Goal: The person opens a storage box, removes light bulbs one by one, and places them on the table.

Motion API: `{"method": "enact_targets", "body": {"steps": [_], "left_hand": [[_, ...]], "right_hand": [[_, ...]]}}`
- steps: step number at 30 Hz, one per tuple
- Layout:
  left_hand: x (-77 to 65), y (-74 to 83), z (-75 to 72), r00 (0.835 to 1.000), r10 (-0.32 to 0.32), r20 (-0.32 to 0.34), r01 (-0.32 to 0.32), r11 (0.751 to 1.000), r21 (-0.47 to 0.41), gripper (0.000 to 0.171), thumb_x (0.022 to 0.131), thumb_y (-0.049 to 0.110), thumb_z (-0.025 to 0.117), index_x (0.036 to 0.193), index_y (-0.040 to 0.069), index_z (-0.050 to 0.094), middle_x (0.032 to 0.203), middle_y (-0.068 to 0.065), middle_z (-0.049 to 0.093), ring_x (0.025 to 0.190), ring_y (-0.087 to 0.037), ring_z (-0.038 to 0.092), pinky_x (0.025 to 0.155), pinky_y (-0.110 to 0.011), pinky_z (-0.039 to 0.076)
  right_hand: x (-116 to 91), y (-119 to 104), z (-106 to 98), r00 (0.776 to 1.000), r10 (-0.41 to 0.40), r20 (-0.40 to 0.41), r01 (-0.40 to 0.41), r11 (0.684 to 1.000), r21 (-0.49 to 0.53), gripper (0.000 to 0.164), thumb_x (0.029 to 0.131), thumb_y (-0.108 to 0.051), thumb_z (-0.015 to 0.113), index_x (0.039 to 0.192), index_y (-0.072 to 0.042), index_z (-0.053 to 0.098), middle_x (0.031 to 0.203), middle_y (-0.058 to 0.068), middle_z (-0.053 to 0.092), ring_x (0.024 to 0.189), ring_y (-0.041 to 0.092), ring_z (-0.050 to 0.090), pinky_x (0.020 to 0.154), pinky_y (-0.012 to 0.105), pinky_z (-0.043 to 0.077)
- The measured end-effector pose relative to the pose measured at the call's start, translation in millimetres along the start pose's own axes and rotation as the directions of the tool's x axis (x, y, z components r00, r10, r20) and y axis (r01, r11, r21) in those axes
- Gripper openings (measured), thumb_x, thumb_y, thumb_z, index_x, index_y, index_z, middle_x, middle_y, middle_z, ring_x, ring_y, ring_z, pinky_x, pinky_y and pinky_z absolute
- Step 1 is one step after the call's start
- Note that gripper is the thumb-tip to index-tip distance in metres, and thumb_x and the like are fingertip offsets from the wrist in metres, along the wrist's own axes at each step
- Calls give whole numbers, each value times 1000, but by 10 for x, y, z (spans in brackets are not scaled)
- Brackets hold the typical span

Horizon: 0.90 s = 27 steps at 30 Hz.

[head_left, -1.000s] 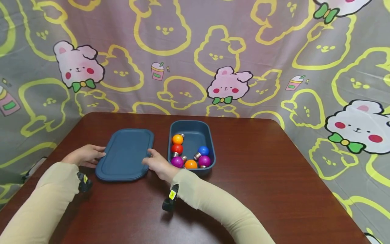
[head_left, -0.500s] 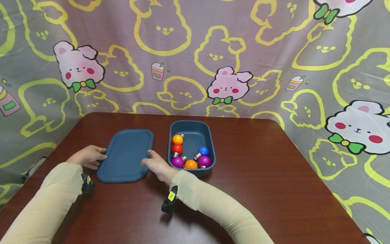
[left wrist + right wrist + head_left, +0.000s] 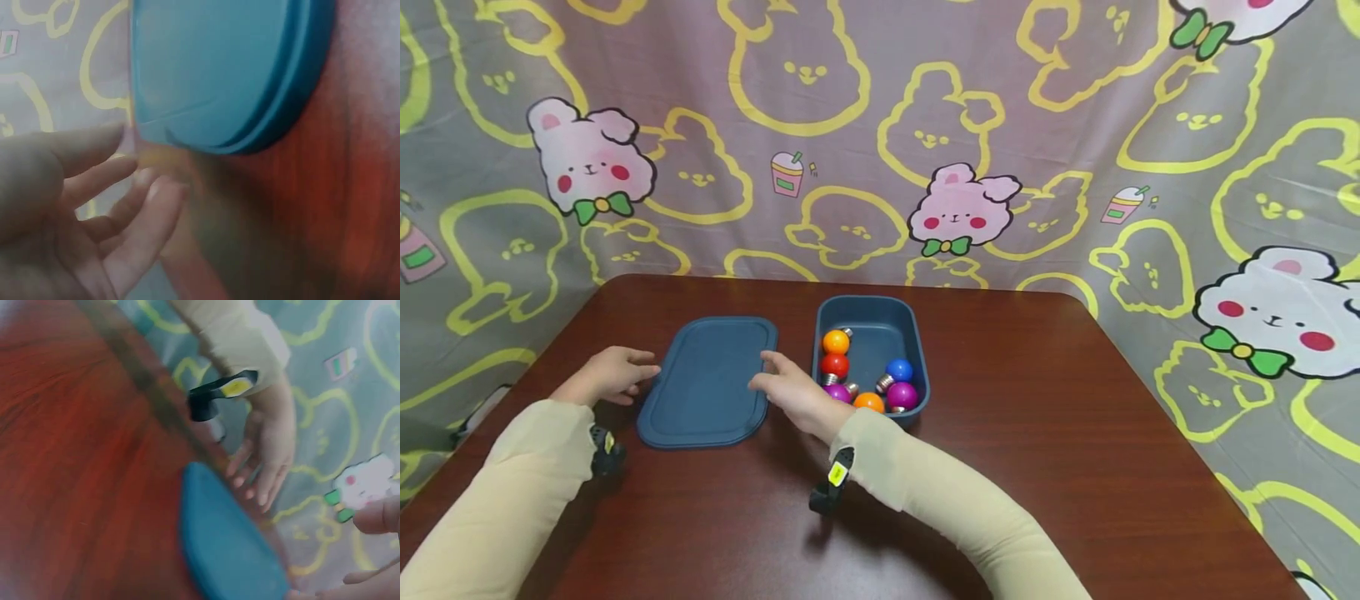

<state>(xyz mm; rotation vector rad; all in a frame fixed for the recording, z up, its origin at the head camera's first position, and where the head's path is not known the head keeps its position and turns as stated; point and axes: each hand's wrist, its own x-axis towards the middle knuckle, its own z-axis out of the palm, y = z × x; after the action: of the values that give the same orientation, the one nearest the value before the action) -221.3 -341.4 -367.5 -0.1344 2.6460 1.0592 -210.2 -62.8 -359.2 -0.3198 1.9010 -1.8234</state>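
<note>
A dark blue rectangular lid (image 3: 711,379) with rounded corners lies flat on the table, left of the box. My left hand (image 3: 610,375) is at the lid's left edge, fingers loose and spread, holding nothing; in the left wrist view the fingertips (image 3: 165,184) show apart from the lid (image 3: 212,69). At the lid's right edge is my right hand (image 3: 793,396), thumb and fingers parted over the rim. A matching blue box (image 3: 922,358) stands to the right, holding several colored bulbs, among them a red bulb (image 3: 835,365), a blue bulb (image 3: 899,371) and an orange bulb (image 3: 836,341).
The brown wooden table (image 3: 1037,442) extends to the right and in front of the box. A patterned curtain (image 3: 850,142) hangs behind the table and along its sides. My right forearm passes in front of the box's near left corner.
The lid shifted very slightly right and nearer, then stayed down. Both hands have loosened from its edges; the left has drawn up and back, the right has lifted a little.
</note>
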Motion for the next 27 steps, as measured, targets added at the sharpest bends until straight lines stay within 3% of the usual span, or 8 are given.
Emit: {"method": "enact_targets", "body": {"steps": [5, 12, 18, 22, 27], "left_hand": [[-32, 200, -6, 977, 120, -175, -102, 989, 108, 55, 95, 22, 50, 131, -16, 35, 117, -38, 47, 87, -37, 60, 64, -38, 53], [-99, 633, 138, 915, 283, -288, -245, 956, 163, 55, 95, 32, 51, 132, -7, 43, 121, -31, 49, 102, -44, 53, 74, -50, 48], [-174, 992, 372, 875, 400, -274, -369, 916, 158, 55, 94, 33, 53, 136, -1, 41, 129, -25, 45, 112, -42, 46, 82, -54, 43], [-221, 1181, 565, 864, 450, -227, -427, 893, 145, 59, 93, 32, 55, 140, 0, 36, 137, -23, 38, 119, -42, 41, 91, -54, 38], [-209, 1293, 846, 865, 466, -186, -452, 884, 117, 68, 89, 34, 60, 142, 2, 32, 141, -23, 33, 127, -40, 31, 98, -56, 30]], "right_hand": [[-135, -275, -238, 992, -65, 105, 63, 998, 28, 52, 91, -7, 51, 141, -9, 34, 136, 8, 39, 115, 23, 48, 101, 37, 33], [-293, -550, -683, 967, -184, 179, 204, 974, -102, 50, 93, -12, 54, 140, -13, 35, 135, 5, 41, 118, 25, 46, 97, 35, 38], [-385, -596, -1061, 962, -194, 190, 239, 936, -257, 50, 91, -23, 57, 138, -17, 40, 133, 1, 46, 116, 17, 47, 94, 38, 41], [-442, -564, -1264, 971, -157, 181, 214, 909, -358, 50, 89, -27, 61, 135, -20, 43, 129, -2, 50, 115, 15, 48, 91, 38, 43], [-465, -437, -1456, 972, -93, 218, 183, 878, -442, 51, 88, -27, 63, 135, -20, 43, 130, -1, 49, 116, 17, 46, 89, 37, 44]]}}
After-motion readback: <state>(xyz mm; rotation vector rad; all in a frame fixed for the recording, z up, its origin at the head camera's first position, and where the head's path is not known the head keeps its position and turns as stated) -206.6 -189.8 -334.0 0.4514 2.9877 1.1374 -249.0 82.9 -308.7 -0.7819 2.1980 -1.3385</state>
